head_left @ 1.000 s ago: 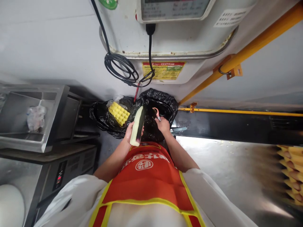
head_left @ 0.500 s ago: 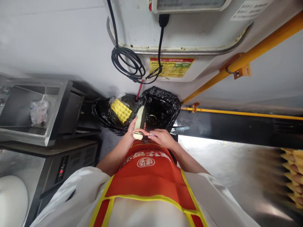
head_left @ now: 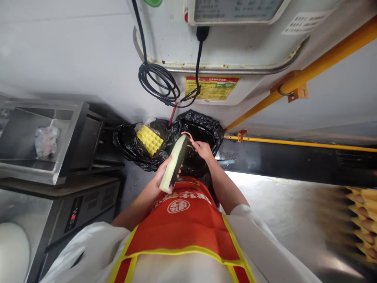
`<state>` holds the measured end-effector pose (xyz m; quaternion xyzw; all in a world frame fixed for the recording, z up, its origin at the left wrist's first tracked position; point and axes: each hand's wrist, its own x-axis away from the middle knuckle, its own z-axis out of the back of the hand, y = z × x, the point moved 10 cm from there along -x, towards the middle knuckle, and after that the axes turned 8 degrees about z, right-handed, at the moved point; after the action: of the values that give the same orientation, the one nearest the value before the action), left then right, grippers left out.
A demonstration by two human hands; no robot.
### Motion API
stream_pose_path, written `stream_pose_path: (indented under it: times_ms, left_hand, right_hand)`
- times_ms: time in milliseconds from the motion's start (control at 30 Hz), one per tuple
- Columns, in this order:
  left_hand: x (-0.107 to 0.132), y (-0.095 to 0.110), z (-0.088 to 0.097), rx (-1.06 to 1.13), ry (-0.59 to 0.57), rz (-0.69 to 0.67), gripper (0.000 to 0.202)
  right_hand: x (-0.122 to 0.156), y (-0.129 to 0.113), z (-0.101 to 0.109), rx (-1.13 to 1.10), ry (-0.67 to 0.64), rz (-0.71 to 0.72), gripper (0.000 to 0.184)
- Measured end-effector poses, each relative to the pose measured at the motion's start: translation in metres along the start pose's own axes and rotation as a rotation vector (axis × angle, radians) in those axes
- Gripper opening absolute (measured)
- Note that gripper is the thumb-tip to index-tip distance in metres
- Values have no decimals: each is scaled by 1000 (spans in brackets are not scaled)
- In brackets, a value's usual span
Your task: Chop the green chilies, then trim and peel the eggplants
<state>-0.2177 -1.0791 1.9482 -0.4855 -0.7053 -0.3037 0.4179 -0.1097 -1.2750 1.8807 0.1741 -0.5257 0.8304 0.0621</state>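
My left hand [head_left: 163, 171] is wrapped round the lower end of a long, partly peeled eggplant [head_left: 173, 163], pale flesh on one side and dark skin on the other. It points up and away over a black rubbish bag [head_left: 203, 124]. My right hand [head_left: 202, 149] is closed on an orange-handled peeler [head_left: 187, 137], held at the eggplant's far tip, above the bag's opening. I wear an orange apron [head_left: 182, 220].
A second black bag [head_left: 126, 145] to the left holds a yellow foam tray [head_left: 149, 139]. Steel sink and cabinet [head_left: 44, 157] stand at left. A steel counter [head_left: 279, 212] runs right, with yellow cones [head_left: 363, 220] at its edge. Cables [head_left: 159, 84] and yellow pipes [head_left: 297, 74] hang above.
My right hand went from the eggplant's near end out to its far tip with the peeler. The eggplant tilted a little more to the right.
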Motion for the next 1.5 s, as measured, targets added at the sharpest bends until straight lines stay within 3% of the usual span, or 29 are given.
stream_pose_path:
  times_ms: [100,167,300,400,500,600,700,900,1033,1133,1233,1367,1500]
  left_hand:
    - [14,4,4,-29,-25,-39,47]
    - [16,7,7,-47,-20,-57,49]
    - [4,10,17,-24,124,-53,50]
    - [-9,24,19,17,197,-202,37]
    - [-16,28,18,-14,212,-276,45]
    - [-19,14,15,-48,181,-139,52]
    - [-17,3,4,-20,68,-13,59]
    - [-20,15,12,89,23,-69,54]
    - [-23,22,19,171,-12,-103,55]
    - [-24,23,20,197,-18,-88,59]
    - [-25,27,21,143,-7,-105,61]
    - [-29,31,25,105,21,-137,57]
    - [-29,31,23,119,30,-146,57]
  right_hand:
    - [-19,17,-1,-22,17,-118,44]
    - [-17,19,-9,-67,41,-192,47]
    - [21,-5,-45,-316,83,-250,50]
    - [56,-33,-81,-712,54,-265,51]
    - [74,-44,-94,-863,49,-296,52]
    - [74,-38,-87,-858,88,-309,46]
    - [68,-27,-75,-806,129,-312,41]
    - [59,11,-38,-495,249,-365,27]
    - [50,25,-9,-242,283,-352,34]
    - [50,4,2,-21,240,-234,32]
    - [63,-50,-14,65,8,53,39]
    - [108,-122,-36,24,-286,461,47]
    - [129,-145,-33,120,-329,619,44]
